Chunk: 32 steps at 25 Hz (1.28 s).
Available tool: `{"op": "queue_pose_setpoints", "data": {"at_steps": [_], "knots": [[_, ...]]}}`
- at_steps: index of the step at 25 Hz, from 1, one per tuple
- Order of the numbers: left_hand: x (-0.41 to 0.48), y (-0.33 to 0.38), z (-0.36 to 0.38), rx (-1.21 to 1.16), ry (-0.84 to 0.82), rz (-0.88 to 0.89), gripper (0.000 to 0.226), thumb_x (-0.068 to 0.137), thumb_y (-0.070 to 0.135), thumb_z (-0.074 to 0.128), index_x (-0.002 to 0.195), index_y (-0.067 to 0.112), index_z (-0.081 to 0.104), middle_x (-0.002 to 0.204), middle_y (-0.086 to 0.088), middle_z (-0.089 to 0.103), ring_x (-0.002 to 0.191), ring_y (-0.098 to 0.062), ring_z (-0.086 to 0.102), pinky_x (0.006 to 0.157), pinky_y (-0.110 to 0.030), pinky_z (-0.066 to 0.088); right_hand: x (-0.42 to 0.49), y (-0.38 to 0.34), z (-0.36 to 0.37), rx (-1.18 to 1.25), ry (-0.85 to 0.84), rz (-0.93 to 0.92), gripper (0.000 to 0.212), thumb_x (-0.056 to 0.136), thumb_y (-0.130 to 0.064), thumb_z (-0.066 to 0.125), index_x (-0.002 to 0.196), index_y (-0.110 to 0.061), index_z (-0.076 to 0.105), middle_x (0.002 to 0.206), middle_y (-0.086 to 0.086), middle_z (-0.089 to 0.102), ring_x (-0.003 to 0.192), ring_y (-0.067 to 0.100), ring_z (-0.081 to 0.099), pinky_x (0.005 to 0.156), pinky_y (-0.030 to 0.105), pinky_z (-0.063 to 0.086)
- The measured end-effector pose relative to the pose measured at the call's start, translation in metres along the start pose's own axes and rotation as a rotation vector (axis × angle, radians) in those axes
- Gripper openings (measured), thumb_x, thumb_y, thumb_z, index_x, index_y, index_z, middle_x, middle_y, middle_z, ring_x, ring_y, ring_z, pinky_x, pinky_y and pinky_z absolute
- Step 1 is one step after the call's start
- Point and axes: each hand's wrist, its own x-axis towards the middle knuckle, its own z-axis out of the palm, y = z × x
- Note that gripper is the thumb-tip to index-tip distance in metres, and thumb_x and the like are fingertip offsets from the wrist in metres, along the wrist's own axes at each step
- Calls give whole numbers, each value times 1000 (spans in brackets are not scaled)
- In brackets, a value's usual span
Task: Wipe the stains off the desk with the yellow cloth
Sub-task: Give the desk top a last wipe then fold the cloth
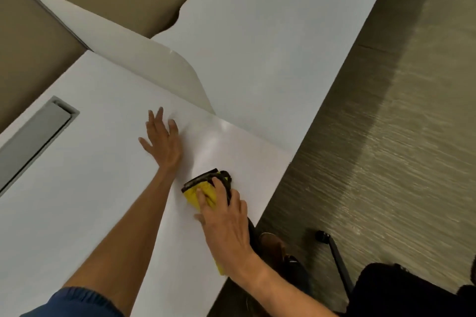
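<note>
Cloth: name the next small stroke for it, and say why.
Probably slide the cloth forward across the desk, toward the glossy patch just beyond it. The right hand presses it flat near the desk's front edge, and the left hand lies open on the desk, bracing. No stain is clearly visible, so the direction is a guess.

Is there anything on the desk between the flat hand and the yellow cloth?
No. In the head view, only bare white desk separates the left hand from the yellow cloth.

Both forearms bare; dark blue sleeve (77, 301) at left upper arm; apparently brown shoe (273, 242) below desk edge.
</note>
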Motion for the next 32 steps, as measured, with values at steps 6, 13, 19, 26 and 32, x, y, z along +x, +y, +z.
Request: {"op": "queue_pose_setpoints", "data": {"at_steps": [6, 13, 19, 26, 32], "knots": [[-102, -7, -86, -377, 177, -258, 38, 102, 33, 56, 139, 29, 51, 150, 8, 47, 138, -9, 44, 115, -36, 39, 27, 17, -33, -118, 6, -118, 39, 76, -44, 80, 112, -35, 69, 129, 5, 63, 103, 30, 63, 72, 40, 47], [-295, 2, -74, -37, -391, -780, 56, 79, 61, 74, 102, 18, 45, 91, -1, 60, 77, -8, 57, 63, -21, 42, 114, 22, -64, -168, -537, -337, 81, 80, -57, 69, 146, -20, 40, 143, 7, 41, 131, 30, 37, 103, 42, 29], [-299, 19, -54, -36, -395, -762, 63, 73, 66, 75, 99, 25, 36, 88, 13, 54, 74, 1, 52, 55, -16, 34, 129, 18, -58, -253, -673, -386, 86, 70, -65, 74, 136, -19, 44, 133, 8, 48, 125, 30, 43, 104, 45, 32], [-296, 24, -55, -205, -256, -851, 46, 77, 45, 81, 89, 22, 44, 93, 3, 55, 81, -5, 52, 61, -17, 37, 139, 24, -62, -145, -677, -339, 59, 81, -63, 65, 117, -17, 56, 110, 3, 50, 109, 25, 51, 85, 35, 35], [-280, 24, -85, -358, 30, -769, 27, 89, 13, 68, 94, 18, 42, 83, -4, 60, 67, -14, 57, 57, -17, 44, 152, 21, -81, -19, -647, -272, 41, 88, -62, 57, 89, -22, 49, 84, -6, 56, 80, 16, 55, 73, 33, 36]]}}
